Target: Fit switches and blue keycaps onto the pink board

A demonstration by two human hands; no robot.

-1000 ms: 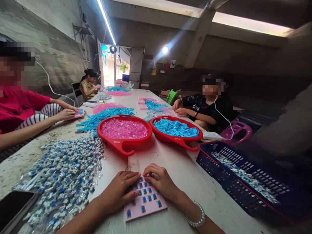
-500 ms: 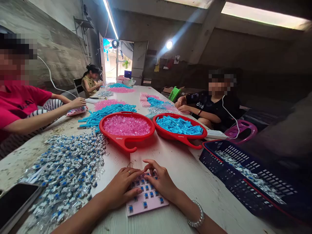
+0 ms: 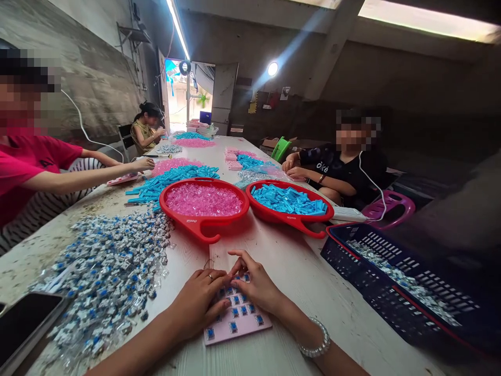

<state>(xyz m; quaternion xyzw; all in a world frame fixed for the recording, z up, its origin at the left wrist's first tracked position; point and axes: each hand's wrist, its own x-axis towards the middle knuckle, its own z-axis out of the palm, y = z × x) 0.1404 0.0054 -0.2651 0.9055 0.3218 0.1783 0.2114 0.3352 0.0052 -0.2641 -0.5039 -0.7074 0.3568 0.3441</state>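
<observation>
A pink plate (image 3: 239,322) studded with small blue-topped switches lies on the white table (image 3: 289,271) right in front of me. My left hand (image 3: 198,303) rests curled on its left side, thumb along the plate's edge. My right hand (image 3: 254,282) lies over the plate's far end with its fingers bent down, pressing at the switches there. A heap of loose blue-and-white switches (image 3: 105,266) spreads to the left of my hands.
Two red trays sit beyond the plate: one with pink caps (image 3: 203,201), one with blue caps (image 3: 289,201). A dark blue crate (image 3: 395,277) of parts stands right. A phone (image 3: 21,324) lies at the near left. Three other people work along both sides of the table.
My two hands have drawn closer together over the plate's far end. The person in red on the left has stretched an arm farther along the table.
</observation>
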